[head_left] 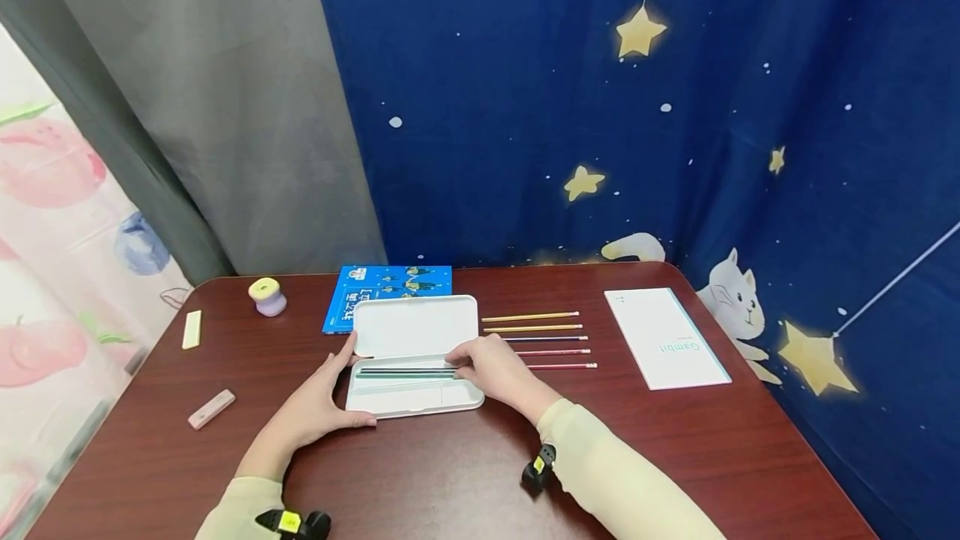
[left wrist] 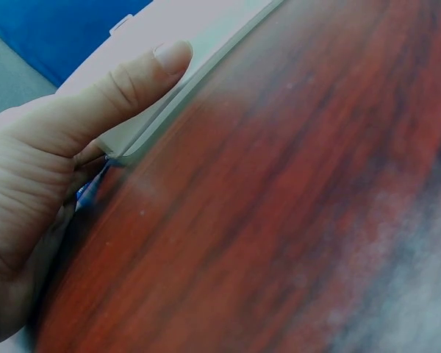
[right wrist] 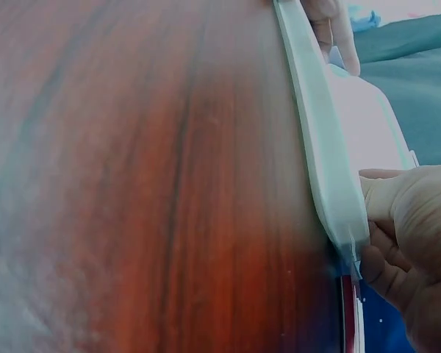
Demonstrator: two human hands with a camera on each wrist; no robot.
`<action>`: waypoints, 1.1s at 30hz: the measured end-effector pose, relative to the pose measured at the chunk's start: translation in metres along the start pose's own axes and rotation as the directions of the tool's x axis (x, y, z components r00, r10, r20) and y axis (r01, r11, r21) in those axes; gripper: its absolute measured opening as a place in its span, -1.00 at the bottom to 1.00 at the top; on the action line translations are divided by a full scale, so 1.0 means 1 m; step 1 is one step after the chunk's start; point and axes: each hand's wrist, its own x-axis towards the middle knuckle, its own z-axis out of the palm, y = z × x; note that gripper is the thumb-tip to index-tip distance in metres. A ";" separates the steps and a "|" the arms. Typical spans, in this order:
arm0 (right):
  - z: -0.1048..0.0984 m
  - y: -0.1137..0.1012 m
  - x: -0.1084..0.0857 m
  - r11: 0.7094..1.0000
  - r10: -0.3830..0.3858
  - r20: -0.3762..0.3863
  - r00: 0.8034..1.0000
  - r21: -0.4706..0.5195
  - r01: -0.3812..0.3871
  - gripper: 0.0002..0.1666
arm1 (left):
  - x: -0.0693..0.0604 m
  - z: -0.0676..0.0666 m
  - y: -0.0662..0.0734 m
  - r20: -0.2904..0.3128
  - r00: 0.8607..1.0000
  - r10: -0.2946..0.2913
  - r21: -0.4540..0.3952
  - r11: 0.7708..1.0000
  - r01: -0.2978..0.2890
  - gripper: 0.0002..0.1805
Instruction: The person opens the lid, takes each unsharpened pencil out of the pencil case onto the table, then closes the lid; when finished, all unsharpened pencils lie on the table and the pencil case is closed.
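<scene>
A white pencil case [head_left: 416, 407] lies with its lid [head_left: 416, 327] folded back. Dark pencils [head_left: 405, 372] lie lengthwise in its tray. My left hand [head_left: 322, 401] holds the case's left end, thumb at the front edge and fingers toward the hinge; in the left wrist view the thumb [left wrist: 132, 88] lies along the rim. Over the tray's right end, my right hand [head_left: 498, 369] has its thumb and fingers at the pencils' ends and seems to pinch one; the fingertips are partly hidden. To its right lie yellow pencils [head_left: 532, 328], a dark pencil [head_left: 551, 338] and red pencils [head_left: 555, 352].
A blue book [head_left: 397, 277] lies partly under the lid. On the left are a yellow-lidded jar [head_left: 267, 297], a pale yellow block [head_left: 192, 329] and a pink bar [head_left: 212, 409]. A white booklet [head_left: 667, 338] lies at the right of the brown table [head_left: 420, 482].
</scene>
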 end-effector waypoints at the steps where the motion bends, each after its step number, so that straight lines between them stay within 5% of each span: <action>1: 0.000 0.000 0.000 1.000 -0.003 0.003 1.000 0.002 0.003 -0.71 | 0.000 0.000 0.000 0.000 1.000 -0.002 -0.001 1.000 0.002 0.45; 11: 0.000 -0.001 -0.002 0.999 -0.048 -0.022 0.999 -0.023 0.047 -0.80 | -0.001 0.000 -0.001 -0.007 1.000 0.008 -0.006 1.000 -0.008 0.46; 16: -0.005 -0.001 -0.003 0.997 -0.045 -0.051 0.998 0.057 0.048 -0.81 | -0.002 0.000 -0.002 -0.005 1.000 0.010 0.002 1.000 -0.010 0.44; 33: -0.058 0.036 -0.040 0.995 0.036 -0.161 0.986 0.094 -0.021 -0.84 | 0.000 0.001 -0.004 -0.003 1.000 0.010 -0.002 1.000 -0.010 0.46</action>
